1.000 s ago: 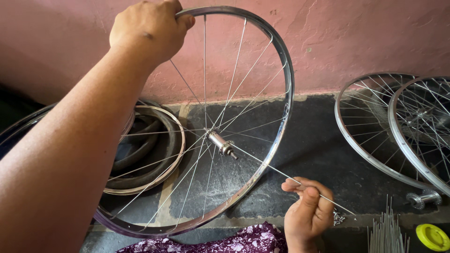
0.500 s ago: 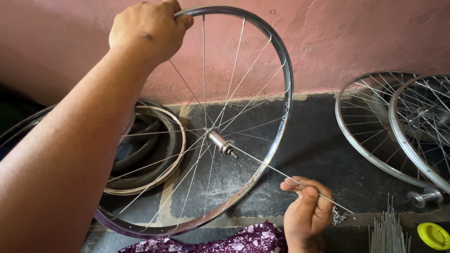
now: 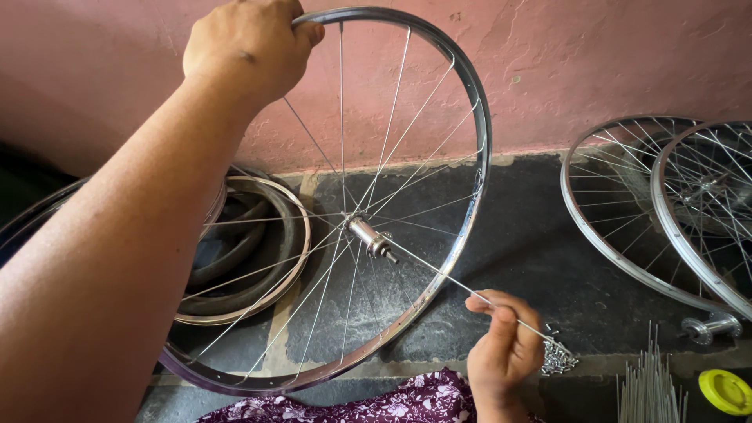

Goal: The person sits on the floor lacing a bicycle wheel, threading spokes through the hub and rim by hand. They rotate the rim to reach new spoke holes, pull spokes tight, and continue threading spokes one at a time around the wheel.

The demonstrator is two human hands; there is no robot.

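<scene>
A bicycle wheel rim (image 3: 479, 133) stands upright before me, with thin metal spokes running to a silver hub (image 3: 366, 236) at its middle. My left hand (image 3: 244, 48) grips the top of the rim. My right hand (image 3: 504, 352) is low at the front and pinches a loose spoke (image 3: 439, 274) whose far end reaches the hub. The spoke's near end lies over a small pile of metal nipples (image 3: 558, 357) on the floor.
Two more spoked wheels (image 3: 627, 235) lean against the pink wall at the right. Rims with rubber tyres (image 3: 258, 258) lie at the left. A bundle of upright spokes (image 3: 646, 388) and a yellow lid (image 3: 724, 390) sit at the lower right. Purple floral cloth (image 3: 376, 403) lies at the bottom.
My right hand has shifted very slightly with the spoke; the wheel and my left hand have stayed where they were.
</scene>
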